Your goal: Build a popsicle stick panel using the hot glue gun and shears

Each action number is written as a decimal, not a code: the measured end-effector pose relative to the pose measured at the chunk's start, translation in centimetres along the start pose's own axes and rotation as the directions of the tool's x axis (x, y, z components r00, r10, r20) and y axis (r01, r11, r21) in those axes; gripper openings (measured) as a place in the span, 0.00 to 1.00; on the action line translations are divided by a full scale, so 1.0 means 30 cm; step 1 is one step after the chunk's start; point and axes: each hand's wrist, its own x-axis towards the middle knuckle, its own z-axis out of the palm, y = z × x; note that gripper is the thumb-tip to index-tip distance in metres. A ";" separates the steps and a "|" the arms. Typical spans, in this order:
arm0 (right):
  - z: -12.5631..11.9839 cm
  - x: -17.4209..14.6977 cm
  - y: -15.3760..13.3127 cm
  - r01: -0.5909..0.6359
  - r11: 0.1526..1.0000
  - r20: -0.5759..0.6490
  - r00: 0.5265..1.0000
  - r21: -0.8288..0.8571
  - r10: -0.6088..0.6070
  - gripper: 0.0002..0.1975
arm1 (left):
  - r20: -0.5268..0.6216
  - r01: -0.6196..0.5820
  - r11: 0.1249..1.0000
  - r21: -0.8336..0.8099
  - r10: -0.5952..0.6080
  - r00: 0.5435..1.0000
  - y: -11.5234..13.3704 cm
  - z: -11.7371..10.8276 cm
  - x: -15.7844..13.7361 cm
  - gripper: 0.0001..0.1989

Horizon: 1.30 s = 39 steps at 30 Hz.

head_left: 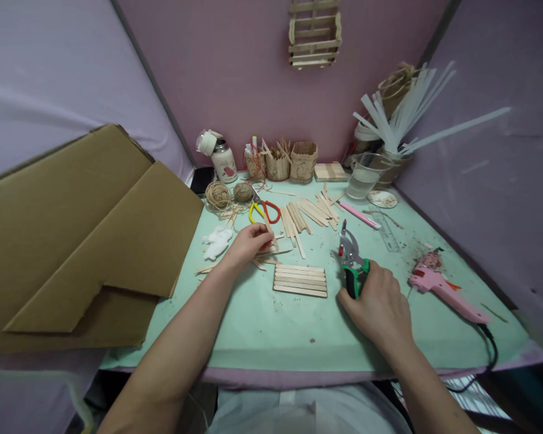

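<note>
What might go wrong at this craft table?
The right hand is on the green-handled cutters, so a slip might nip a finger. The cord of the pink glue gun hangs over the table edge; a snag could drag the gun. The clear cup near the wooden sticks seems to hold liquid, which might spill on them.

We see a rather dim scene under soft, diffuse light whose source we cannot tell. The left cloth (49, 60) looks palest, while the right cloth (489, 72) sinks into greyer shade. On the table (271, 334) we find only faint, soft-edged shadows. The wide lens bends lines and stretches shapes toward the edges, and we find fine detail slightly soft, even on the cutters (352, 248).
</note>
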 end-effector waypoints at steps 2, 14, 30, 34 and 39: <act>0.001 0.000 0.000 0.004 1.000 -0.004 1.000 0.001 -0.004 0.30 | 0.013 0.041 0.996 -0.077 -0.040 0.999 0.003 0.005 -0.004 0.08; -0.008 -0.005 0.001 -0.005 1.000 -0.004 1.000 0.012 0.005 0.29 | 0.092 0.143 0.919 -0.367 -0.117 0.989 0.012 0.032 -0.026 0.04; -0.004 -0.004 -0.001 0.028 0.999 -0.061 0.998 0.032 -0.026 0.27 | 0.433 0.494 0.682 -0.539 -0.279 0.857 0.038 -0.007 -0.033 0.35; -0.005 -0.005 0.000 0.026 0.999 -0.050 0.998 0.040 -0.024 0.26 | 0.418 0.476 0.723 -0.501 -0.279 0.865 0.019 0.007 -0.040 0.13; -0.008 -0.007 0.002 0.027 0.999 -0.044 0.999 0.037 -0.025 0.27 | 0.433 0.456 0.750 -0.479 -0.250 0.866 0.006 0.022 -0.049 0.10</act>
